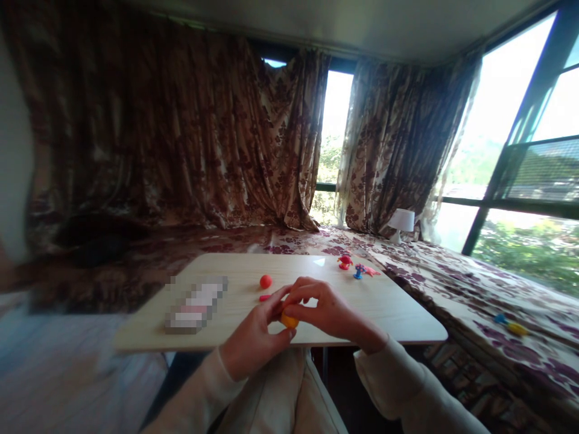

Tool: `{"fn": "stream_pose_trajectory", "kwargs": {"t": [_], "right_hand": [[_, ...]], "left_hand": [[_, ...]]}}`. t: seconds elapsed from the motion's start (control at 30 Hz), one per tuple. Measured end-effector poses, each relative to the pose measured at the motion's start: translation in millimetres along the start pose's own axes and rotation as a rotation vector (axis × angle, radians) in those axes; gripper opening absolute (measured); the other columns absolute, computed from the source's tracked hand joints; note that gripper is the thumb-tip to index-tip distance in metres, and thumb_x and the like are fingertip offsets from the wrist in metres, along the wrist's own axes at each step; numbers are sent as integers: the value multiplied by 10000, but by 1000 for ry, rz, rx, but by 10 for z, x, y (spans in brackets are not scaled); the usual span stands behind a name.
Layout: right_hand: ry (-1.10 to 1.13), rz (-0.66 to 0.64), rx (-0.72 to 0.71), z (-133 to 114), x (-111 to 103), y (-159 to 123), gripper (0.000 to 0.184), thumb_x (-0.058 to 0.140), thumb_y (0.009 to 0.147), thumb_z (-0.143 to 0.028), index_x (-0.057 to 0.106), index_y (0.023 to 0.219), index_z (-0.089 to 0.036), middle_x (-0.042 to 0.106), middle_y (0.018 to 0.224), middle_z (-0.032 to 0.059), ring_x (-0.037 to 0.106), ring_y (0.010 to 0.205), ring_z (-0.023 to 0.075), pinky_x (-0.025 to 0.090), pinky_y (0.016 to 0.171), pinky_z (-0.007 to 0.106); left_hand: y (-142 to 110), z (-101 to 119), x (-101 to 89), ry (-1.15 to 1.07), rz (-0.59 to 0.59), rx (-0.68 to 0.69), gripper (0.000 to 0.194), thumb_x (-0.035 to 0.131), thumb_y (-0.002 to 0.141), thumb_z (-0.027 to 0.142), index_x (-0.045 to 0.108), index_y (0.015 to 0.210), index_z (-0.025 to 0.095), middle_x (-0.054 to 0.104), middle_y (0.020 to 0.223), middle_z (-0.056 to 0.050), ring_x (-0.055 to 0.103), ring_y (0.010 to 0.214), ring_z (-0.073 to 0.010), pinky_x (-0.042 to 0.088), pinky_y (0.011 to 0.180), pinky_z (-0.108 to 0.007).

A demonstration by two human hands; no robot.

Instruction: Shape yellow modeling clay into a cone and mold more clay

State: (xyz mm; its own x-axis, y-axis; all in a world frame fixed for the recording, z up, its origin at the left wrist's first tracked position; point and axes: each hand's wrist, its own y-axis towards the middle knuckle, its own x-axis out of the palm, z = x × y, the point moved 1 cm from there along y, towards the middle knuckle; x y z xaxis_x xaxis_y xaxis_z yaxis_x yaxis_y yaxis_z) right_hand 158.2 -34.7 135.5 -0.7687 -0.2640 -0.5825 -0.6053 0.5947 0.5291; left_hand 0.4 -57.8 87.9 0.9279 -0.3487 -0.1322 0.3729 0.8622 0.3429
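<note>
Both my hands meet over the near edge of a light wooden table (389, 313). My left hand (253, 340) and my right hand (328, 310) pinch together a small lump of orange-yellow clay (289, 320), fingers curled round it. Just beyond my fingers lie a red clay ball (266, 281) and a short pink clay stick (265, 297). Small clay figures in red (344, 261), blue (359, 270) and pink (371, 271) stand at the table's far right.
A blurred-out flat object (195, 305) lies on the table's left half. A patterned bed cover (488, 289) surrounds the table, with a white lamp (401, 223) by the curtains and small blue and yellow pieces (511, 325) on the right. Windows stand at right.
</note>
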Motion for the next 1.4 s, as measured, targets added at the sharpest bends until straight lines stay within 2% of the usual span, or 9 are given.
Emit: {"fn": "stream_pose_trajectory", "kwargs": {"t": [0.2, 0.37, 0.57, 0.77, 1.0, 1.1, 1.17, 1.27, 1.4], "right_hand": [[-36, 87, 39, 60, -6, 10, 179, 593, 856, -223, 720, 757, -145, 585, 725, 19, 539, 674, 123, 431, 627, 247], [-29, 27, 33, 81, -55, -20, 178, 594, 842, -188, 724, 963, -186, 602, 788, 16, 550, 689, 119, 436, 632, 239], [-31, 79, 61, 111, -35, -10, 142, 609, 839, -209, 733, 793, -159, 585, 726, 14, 540, 674, 121, 419, 616, 242], [18, -24, 56, 35, -48, -24, 181, 659, 799, -202, 734, 964, -210, 596, 816, 17, 554, 735, 129, 448, 683, 255], [-35, 76, 132, 62, 43, -10, 84, 695, 737, -150, 725, 814, -161, 586, 735, 3, 528, 680, 123, 424, 636, 252], [-74, 111, 115, 73, 58, 9, 34, 684, 756, -157, 711, 740, -143, 564, 681, -4, 503, 642, 115, 406, 608, 248], [-88, 119, 83, 61, 39, 12, 115, 643, 803, -175, 708, 714, -141, 553, 664, -4, 498, 631, 111, 400, 601, 246], [-65, 77, 38, 25, -10, 5, 146, 595, 846, -181, 728, 792, -156, 582, 723, 11, 523, 670, 113, 417, 625, 240], [-10, 16, 37, 11, -20, -3, 101, 652, 800, -171, 739, 852, -170, 609, 779, 18, 549, 706, 120, 444, 655, 236]], "left_hand": [[14, -102, -13, -86, 134, -12, 627, 720, 668, 187, 461, 1239, 201, 618, 1070, -64, 598, 973, -200, 465, 883, -336], [17, -63, -53, -208, 110, -55, 703, 741, 673, 248, 401, 1286, 210, 615, 1080, -63, 594, 991, -190, 456, 886, -318], [0, -68, -55, -200, 65, -70, 728, 727, 691, 239, 373, 1326, 196, 608, 1159, -85, 572, 1063, -210, 412, 956, -341], [2, -35, -83, -193, -9, -75, 682, 683, 727, 228, 366, 1331, 210, 578, 1216, -93, 537, 1134, -222, 408, 969, -341], [26, -82, -63, -184, 125, -46, 681, 760, 662, 236, 422, 1253, 226, 587, 1079, -57, 595, 1017, -200, 439, 915, -324], [26, -93, -73, -264, 111, -58, 728, 784, 644, 251, 407, 1267, 235, 606, 1047, -43, 604, 998, -186, 454, 876, -291], [21, -80, -86, -306, 92, -77, 748, 796, 634, 254, 409, 1275, 235, 621, 1051, -44, 607, 985, -175, 460, 851, -274], [19, -60, -101, -335, 67, -113, 760, 804, 628, 262, 420, 1282, 223, 632, 1076, -54, 600, 1003, -178, 461, 851, -270], [34, -98, -95, -339, 23, -110, 745, 795, 643, 274, 443, 1297, 218, 634, 1142, -79, 593, 1048, -210, 462, 878, -308]]}}
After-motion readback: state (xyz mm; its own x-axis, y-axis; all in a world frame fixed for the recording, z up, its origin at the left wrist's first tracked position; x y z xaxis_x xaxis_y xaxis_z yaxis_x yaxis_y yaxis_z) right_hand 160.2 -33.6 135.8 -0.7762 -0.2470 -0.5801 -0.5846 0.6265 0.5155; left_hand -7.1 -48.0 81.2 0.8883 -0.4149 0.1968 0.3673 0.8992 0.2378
